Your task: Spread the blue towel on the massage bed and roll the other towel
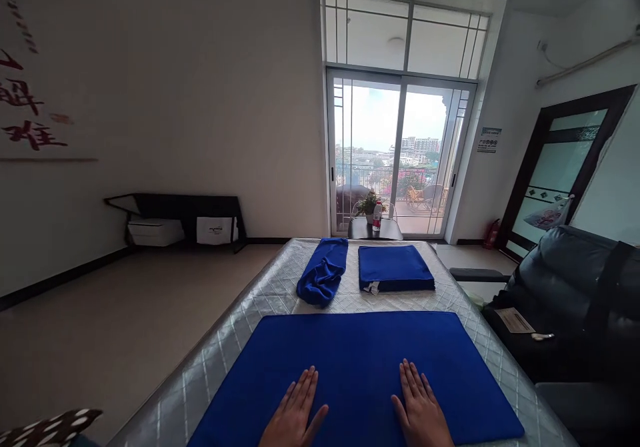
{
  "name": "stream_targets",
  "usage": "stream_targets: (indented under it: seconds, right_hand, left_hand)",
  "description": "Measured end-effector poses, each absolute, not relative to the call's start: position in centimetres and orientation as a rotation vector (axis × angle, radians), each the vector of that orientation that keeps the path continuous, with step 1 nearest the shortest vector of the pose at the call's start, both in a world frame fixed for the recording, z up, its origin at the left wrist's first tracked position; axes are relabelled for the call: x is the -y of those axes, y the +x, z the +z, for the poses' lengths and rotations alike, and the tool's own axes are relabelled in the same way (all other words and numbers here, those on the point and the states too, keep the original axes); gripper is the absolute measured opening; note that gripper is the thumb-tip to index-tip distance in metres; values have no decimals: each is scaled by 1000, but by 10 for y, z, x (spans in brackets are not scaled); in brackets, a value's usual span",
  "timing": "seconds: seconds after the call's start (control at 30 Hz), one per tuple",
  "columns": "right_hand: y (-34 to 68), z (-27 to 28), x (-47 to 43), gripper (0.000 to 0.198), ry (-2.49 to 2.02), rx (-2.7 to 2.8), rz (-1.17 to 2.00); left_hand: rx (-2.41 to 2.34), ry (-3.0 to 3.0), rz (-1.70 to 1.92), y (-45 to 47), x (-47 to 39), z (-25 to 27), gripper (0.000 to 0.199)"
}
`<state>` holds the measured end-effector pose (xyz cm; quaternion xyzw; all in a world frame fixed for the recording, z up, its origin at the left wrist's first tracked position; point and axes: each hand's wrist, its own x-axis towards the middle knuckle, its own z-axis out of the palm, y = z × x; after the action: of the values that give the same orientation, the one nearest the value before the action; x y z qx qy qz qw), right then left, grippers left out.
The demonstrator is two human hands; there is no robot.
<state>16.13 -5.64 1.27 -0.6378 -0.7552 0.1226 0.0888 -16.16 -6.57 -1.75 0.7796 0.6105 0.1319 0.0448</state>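
Note:
A flat blue cloth (360, 353) is spread over the near part of the table. My left hand (296, 412) lies palm down on its left half, fingers stretched out. On the right half rests my right hand (419, 405), also flat with its fingers extended. Beyond the cloth, a crumpled blue cloth (324, 270) lies to the left. To the right of that sits a neat stack of folded blue cloth (395, 267), with a white label showing at its front edge.
The table has a silver quilted cover (240, 330). A small table (375, 230) with a plant and a bottle (377, 217) stands at its far end. A black leather sofa (565, 287) is on the right. A low black bench (187, 210) stands by the left wall.

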Motion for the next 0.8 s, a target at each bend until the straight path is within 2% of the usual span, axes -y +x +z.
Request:
stream_targets:
  seconds: [0.37,0.6,0.8]
  right_hand:
    - [182,3,53,70,-1938,2220,328]
    - [191,5,52,70,-1967,2219,309]
    - [192,-3,44,73,-1999,2198,341]
  left_hand:
    - [-1904,2441,494,-175,61,-35,65]
    - [-1970,2306,433,-178,67,-19,70]
    - [-1916,2271,443,-184,66,-14,66]
